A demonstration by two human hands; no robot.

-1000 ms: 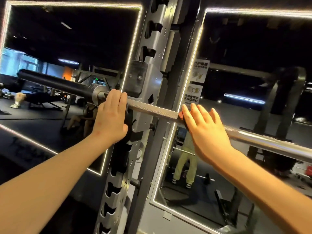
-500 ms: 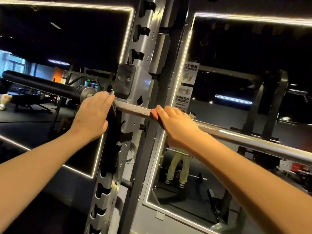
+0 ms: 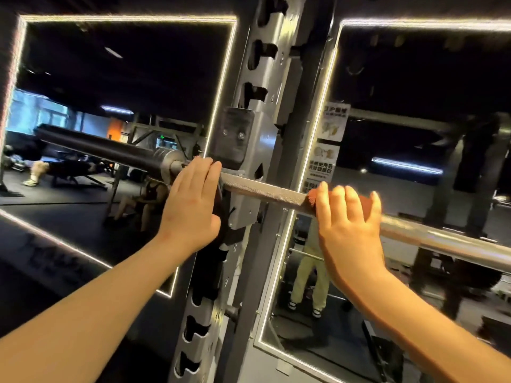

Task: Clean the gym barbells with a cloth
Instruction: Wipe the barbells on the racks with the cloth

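Note:
A steel barbell (image 3: pixel 265 190) rests in the rack's hook and runs from upper left to lower right; its dark sleeve (image 3: pixel 105 152) sticks out to the left. My left hand (image 3: pixel 190 205) lies flat over the shaft beside the collar, fingers together. My right hand (image 3: pixel 348 225) presses a reddish cloth (image 3: pixel 311 200) onto the shaft just right of the knurled part; only the cloth's edge shows under my fingers.
The grey rack upright (image 3: pixel 254 161) with notched holes stands between my hands. Lit-edged mirrors (image 3: pixel 124 78) hang on both sides, reflecting gym benches, people and a standing person's legs (image 3: pixel 309 275). Paper signs (image 3: pixel 331 139) are stuck to the right mirror.
My right hand with the cloth has slid along the shaft, first toward the rack, then back to the right. The view has shifted. My left hand stays by the collar.

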